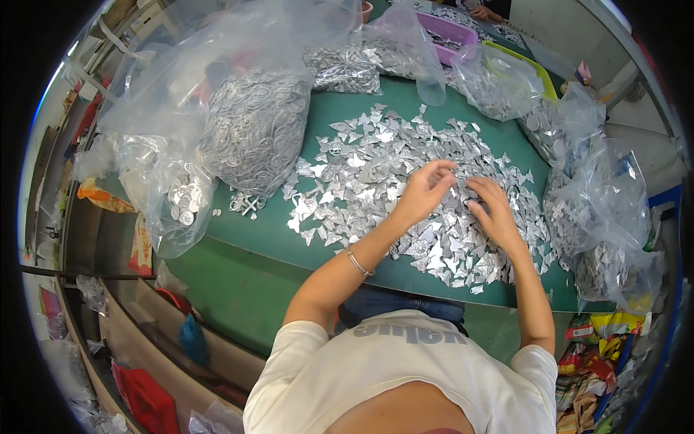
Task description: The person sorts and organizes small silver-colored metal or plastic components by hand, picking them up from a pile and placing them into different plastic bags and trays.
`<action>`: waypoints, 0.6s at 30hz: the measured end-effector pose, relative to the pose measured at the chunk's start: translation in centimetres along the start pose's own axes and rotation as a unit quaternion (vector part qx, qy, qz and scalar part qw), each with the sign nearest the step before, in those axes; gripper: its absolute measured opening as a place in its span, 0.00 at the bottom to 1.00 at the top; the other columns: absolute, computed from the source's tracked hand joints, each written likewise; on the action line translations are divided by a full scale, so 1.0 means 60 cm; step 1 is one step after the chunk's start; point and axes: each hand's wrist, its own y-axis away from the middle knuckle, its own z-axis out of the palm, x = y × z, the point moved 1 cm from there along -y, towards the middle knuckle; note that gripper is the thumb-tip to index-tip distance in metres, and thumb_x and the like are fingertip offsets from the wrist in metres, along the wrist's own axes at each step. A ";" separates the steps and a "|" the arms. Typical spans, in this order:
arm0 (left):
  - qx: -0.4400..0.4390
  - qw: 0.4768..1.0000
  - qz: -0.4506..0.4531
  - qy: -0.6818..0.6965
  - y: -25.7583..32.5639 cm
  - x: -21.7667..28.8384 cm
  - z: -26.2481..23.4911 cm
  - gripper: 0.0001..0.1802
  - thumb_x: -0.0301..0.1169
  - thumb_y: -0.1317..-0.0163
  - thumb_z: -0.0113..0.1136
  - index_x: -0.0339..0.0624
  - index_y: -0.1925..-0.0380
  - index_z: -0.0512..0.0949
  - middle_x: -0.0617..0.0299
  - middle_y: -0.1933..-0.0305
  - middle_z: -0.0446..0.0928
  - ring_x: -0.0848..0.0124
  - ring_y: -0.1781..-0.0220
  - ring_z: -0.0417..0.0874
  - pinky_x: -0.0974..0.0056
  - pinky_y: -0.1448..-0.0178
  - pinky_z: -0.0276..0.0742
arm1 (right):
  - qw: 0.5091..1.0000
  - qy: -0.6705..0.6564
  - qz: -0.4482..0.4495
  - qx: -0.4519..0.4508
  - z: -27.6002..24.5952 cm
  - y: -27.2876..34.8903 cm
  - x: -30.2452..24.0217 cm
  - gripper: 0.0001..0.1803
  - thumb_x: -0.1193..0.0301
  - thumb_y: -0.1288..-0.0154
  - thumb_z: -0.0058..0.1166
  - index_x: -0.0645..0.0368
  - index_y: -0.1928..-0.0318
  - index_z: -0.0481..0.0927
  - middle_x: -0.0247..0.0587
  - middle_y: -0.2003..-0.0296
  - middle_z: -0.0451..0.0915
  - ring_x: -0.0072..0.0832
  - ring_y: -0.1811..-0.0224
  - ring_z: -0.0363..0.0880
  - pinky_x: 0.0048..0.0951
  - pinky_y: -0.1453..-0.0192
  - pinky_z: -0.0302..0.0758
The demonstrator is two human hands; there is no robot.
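Observation:
A wide heap of small, flat, silver-grey metal pieces (369, 166) with pointed, irregular outlines is spread over the green tabletop (253, 235). Over the middle of it, my left hand (428, 189) has its fingers curled in toward the thumb; anything between the tips is too small to make out. Just to its right, my right hand (494, 211) reaches into the same heap, palm down, fingers bent and thumb held apart from them. Both sets of fingertips face each other across a narrow gap, and the pieces directly beneath them are partly hidden.
A large clear bag of grey ring-shaped parts (256, 126) stands at the left, beside a smaller bag of round discs (186, 199). More filled bags (499, 83) line the far and right edges. Behind are a purple basket (448, 30) and another person's hand (480, 12).

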 end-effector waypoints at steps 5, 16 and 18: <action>0.066 0.860 0.037 -0.504 0.005 -0.011 -0.095 0.20 0.26 0.47 0.55 0.37 0.52 0.72 0.48 0.47 0.69 0.51 0.44 0.69 0.53 0.41 0.63 | 0.996 0.057 -0.028 -0.069 0.026 0.056 -0.020 0.24 0.62 0.44 0.56 0.51 0.47 0.73 0.44 0.41 0.64 0.48 0.35 0.54 0.46 0.35 0.53; 0.133 0.833 -0.031 -0.536 -0.001 -0.053 -0.267 0.25 0.21 0.59 0.66 0.39 0.56 0.76 0.51 0.61 0.73 0.56 0.59 0.75 0.63 0.55 0.71 | 0.999 0.050 -0.011 0.008 0.053 0.073 -0.025 0.19 0.68 0.45 0.57 0.54 0.51 0.75 0.46 0.42 0.65 0.46 0.37 0.59 0.48 0.36 0.54; 0.085 0.864 -0.125 -0.481 -0.015 -0.054 -0.291 0.27 0.21 0.60 0.66 0.40 0.54 0.75 0.53 0.66 0.73 0.60 0.64 0.76 0.63 0.58 0.72 | 0.998 0.053 -0.012 0.022 0.058 0.075 -0.024 0.19 0.68 0.45 0.56 0.54 0.51 0.75 0.46 0.43 0.66 0.46 0.37 0.59 0.48 0.36 0.54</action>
